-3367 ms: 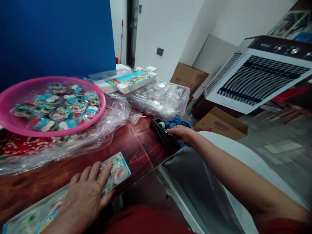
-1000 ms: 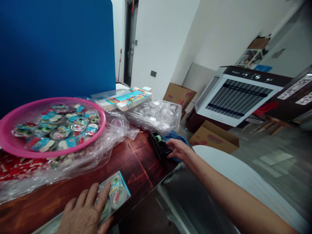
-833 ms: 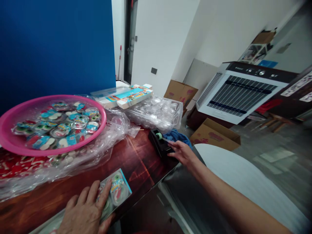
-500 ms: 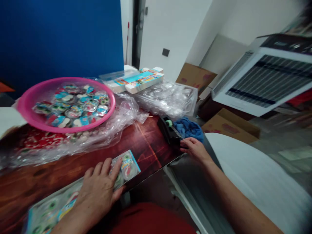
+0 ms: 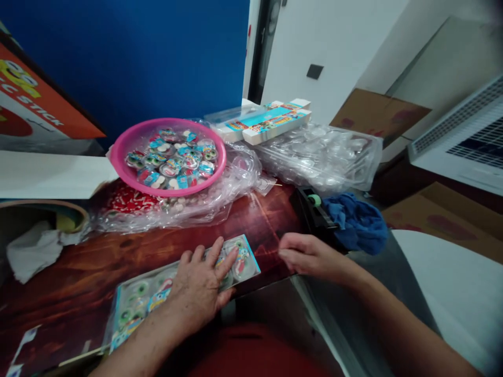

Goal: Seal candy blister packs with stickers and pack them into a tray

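My left hand (image 5: 200,283) lies with spread fingers on a long, flat box (image 5: 135,298) with a clear top. Through the top show round eyeball candies with bright printed labels. The box rests along the near edge of the wooden table. To the right of the box's end, my right hand (image 5: 310,256) is closed with fingers pressed together; what they hold, if anything, I cannot make out. Just beyond that hand stands a black tape dispenser (image 5: 314,214) with a pale green core. A blue cloth (image 5: 356,220) is bunched beside the dispenser.
A pink basin (image 5: 118,159) of wrapped candies stands on plastic bags at the back. Printed boxes (image 5: 275,123) lie beside clear plastic trays (image 5: 326,157). A cardboard ring (image 5: 82,214) is at left, a white round stool (image 5: 436,283) at right.
My right hand has come away from the tape dispenser, leftward toward the box's end. My left hand stays on the box. The view has swung left.
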`<state>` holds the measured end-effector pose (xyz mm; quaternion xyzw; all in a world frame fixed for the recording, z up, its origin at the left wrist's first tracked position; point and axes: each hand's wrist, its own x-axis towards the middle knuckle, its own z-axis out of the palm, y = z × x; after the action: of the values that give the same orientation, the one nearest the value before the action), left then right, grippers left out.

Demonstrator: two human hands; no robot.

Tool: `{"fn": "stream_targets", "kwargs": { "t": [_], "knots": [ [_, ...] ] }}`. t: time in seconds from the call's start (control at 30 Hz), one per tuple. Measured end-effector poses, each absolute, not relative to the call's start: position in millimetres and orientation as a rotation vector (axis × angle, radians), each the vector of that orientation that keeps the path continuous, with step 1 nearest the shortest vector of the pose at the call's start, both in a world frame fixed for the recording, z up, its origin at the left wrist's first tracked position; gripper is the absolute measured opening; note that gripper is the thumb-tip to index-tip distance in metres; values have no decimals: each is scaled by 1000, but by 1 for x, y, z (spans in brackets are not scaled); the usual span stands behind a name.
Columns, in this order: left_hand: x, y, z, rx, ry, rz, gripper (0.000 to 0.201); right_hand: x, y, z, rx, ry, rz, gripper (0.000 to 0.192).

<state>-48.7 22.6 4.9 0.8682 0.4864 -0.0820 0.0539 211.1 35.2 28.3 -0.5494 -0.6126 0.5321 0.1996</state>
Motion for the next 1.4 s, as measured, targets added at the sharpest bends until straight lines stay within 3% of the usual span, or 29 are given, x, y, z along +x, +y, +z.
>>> {"fn": "stream_targets", "kwargs": {
  "t": [0.23,0.4,0.5,0.67,0.8,1.0,1.4],
  "knots": [
    [-49,23,4,2642,1448,-276,63,157,89,36,-1326,-2325,1706,13],
    [-49,23,3,2650,1449,-265,64,148,98,30,-1372,-2650,1361,9],
    [-50,23,3,2649,1442,-287,63,144,95,32,-1387,-2574,1295,8],
    [-50,23,6,2641,1434,-299,63,154,94,42,-1326,-2083,1825,8],
    [-50,23,7,2641,1425,-290,62,157,90,38,-1296,-1831,2039,18],
    [-51,23,6,2659,1409,-286,61,153,84,17,-1371,-1755,1967,15],
    [-51,22,5,2666,1406,-283,62,157,85,21,-1230,-1799,2150,19]
  ]
}}
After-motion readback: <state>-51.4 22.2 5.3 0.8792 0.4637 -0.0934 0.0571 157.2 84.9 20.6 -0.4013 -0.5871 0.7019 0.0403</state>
